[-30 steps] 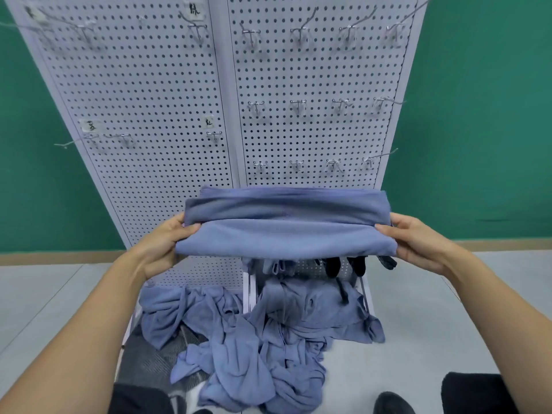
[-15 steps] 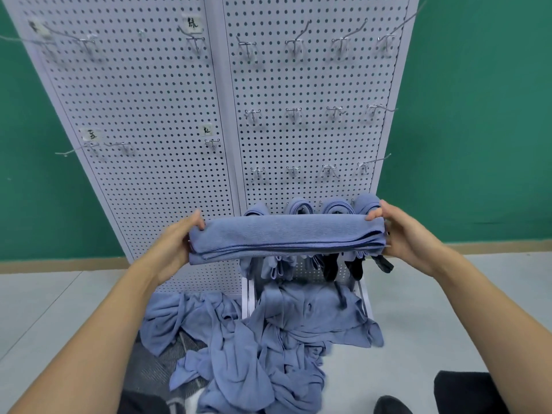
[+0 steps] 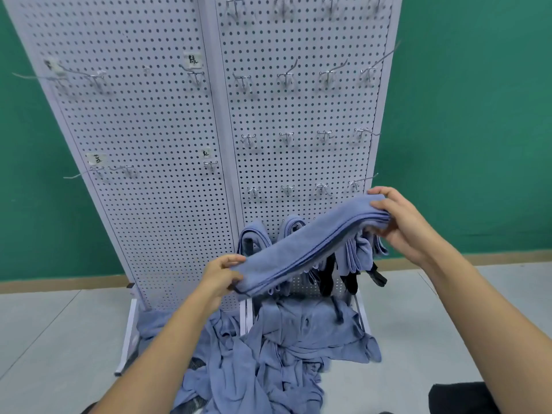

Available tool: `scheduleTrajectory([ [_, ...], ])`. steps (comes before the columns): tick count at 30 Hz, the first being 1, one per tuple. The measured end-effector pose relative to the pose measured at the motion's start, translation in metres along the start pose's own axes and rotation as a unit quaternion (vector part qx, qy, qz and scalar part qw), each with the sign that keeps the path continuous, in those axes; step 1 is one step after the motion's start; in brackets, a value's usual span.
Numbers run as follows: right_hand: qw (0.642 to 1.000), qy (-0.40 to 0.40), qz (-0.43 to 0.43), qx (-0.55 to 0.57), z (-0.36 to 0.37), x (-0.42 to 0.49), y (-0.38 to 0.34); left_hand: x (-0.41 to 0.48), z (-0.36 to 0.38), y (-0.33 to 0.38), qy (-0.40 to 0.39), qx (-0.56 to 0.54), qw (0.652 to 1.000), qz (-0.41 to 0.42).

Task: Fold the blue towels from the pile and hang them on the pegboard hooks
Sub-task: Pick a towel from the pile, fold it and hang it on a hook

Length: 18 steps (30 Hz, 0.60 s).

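Folded blue towel (image 3: 310, 249): long narrow strip, tilted, right end higher, held in front of the pegboard (image 3: 149, 144).
Left hand (image 3: 219, 277): fingers curled, pinching the lower end.
Right hand (image 3: 400, 225): thumb and fingers clamped round the upper end.
Hung towels (image 3: 254, 237): folded, on the lowest hooks behind the strip.
Towel pile (image 3: 268, 354): crumpled on the floor (image 3: 59, 339) at the board's base.
Hooks (image 3: 286, 138): metal, bare, in rows above.

pegboard (image 3: 149, 130) left panel | upper-right label (image 3: 193, 59): 绿 | lower-right label (image 3: 206, 153): 红 | lower-left label (image 3: 96, 158): maybe 蓝 | upper-left label (image 3: 50, 64): blurred
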State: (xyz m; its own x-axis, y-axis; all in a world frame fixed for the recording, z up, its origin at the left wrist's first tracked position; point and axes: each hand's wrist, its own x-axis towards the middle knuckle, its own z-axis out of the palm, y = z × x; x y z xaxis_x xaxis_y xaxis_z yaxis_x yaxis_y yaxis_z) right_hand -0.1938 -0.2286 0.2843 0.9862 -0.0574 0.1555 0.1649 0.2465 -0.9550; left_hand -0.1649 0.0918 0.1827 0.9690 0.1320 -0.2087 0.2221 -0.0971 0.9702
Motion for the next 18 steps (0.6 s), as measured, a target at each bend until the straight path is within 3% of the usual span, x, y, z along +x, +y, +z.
scheduleTrajectory([
  [4,1.000,-0.005,-0.019,0.017,0.021,0.011,-0.033,-0.016,0.043,0.017,-0.004,0.026,0.999,0.027],
  [9,0.996,0.004,-0.033,-0.081,0.037,0.016,-0.059,-0.045,0.110,0.066,-0.096,0.044,0.984,0.142],
  [13,0.994,0.027,-0.056,-0.093,0.031,0.018,-0.073,-0.067,0.168,0.088,-0.152,0.041,0.969,0.190],
  [15,0.996,0.035,-0.059,-0.062,0.025,0.019,-0.082,-0.065,0.192,0.088,-0.117,0.048,0.968,0.216],
  [18,0.997,0.045,-0.063,0.010,0.014,0.019,-0.096,-0.051,0.215,0.086,0.001,0.131,0.963,0.236],
])
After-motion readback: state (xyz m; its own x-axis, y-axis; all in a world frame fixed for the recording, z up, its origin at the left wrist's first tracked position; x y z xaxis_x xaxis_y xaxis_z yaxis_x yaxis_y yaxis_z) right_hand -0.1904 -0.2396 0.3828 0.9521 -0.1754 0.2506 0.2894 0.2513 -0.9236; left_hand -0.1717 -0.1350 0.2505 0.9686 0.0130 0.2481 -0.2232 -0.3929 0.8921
